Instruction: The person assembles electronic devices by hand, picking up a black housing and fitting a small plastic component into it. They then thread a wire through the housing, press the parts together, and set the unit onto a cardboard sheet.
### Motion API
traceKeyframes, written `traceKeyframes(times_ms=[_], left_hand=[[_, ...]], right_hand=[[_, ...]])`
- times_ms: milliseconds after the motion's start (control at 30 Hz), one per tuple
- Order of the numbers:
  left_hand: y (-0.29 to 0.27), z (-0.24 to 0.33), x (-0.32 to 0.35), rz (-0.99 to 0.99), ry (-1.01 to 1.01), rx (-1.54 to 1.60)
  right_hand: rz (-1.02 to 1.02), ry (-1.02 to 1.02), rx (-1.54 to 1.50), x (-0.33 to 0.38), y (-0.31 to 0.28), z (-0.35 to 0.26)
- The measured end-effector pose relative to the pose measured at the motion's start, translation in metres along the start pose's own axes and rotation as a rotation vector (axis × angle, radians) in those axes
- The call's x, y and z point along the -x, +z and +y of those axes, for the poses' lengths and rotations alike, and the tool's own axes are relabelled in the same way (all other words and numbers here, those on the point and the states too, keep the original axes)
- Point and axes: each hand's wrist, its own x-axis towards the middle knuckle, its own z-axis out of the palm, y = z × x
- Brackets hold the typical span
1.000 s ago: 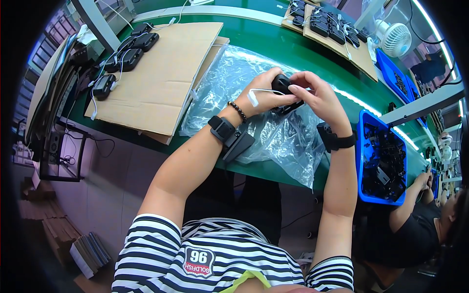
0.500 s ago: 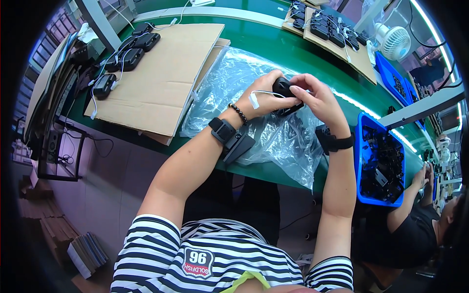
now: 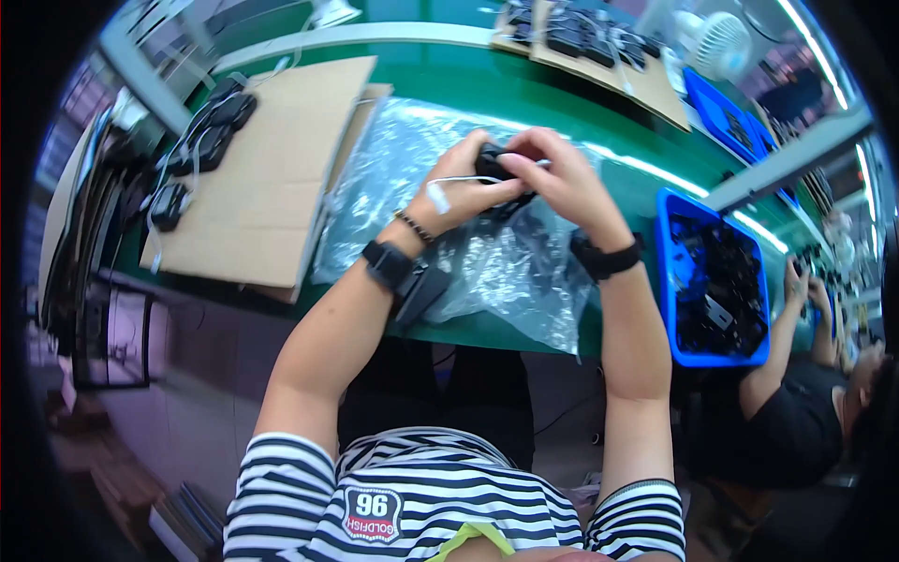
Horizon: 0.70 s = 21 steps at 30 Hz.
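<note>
Two hands meet over the middle of a green table (image 3: 440,84), and between them sits one small black part (image 3: 493,167) with a thin white cable (image 3: 449,182) running off it to the left. The left hand (image 3: 461,192) has its fingers curled closed around the near side of the part, thumb pressed on top, and the cable ends in a white plug beside the thumb. The right hand (image 3: 560,180) is also closed on the part from the right, fingertips pinched at its far edge; whether a slim tool is in that pinch I cannot tell, as the spot is blurred. Each wrist carries one black watch, and the left wrist has one bead bracelet (image 3: 415,228) as well.

Under the hands lies one sheet of clear crinkled plastic bag (image 3: 524,272), spread across the near middle of the table. To the left lies one large flat cardboard sheet (image 3: 272,178), with about four black parts (image 3: 201,145) lined along its far left edge. On the right stands one blue bin (image 3: 667,281) full of black parts, and a second blue bin (image 3: 721,112) sits farther off to the right. At the far edge, another cardboard sheet (image 3: 646,89) holds more black parts, and one small white fan (image 3: 716,42) stands beside it. At the right a second person (image 3: 796,412) in black reaches toward the table.
</note>
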Motion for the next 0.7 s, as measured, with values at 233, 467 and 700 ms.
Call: traceKeyframes(times_ms=[233, 467, 700], left_hand=[[-0.017, -0.034, 0.014, -0.028, -0.183, 0.115], [-0.007, -0.02, 0.001, -0.071, -0.015, -0.012], [-0.006, -0.01, 0.004, -0.106, -0.015, -0.039]], right_hand=[[0.169, -0.062, -0.066, -0.014, 0.036, 0.018], [0.022, -0.102, 0.188, 0.005, 0.003, -0.006], [0.068, -0.22, 0.363, 0.003, 0.008, 0.004]])
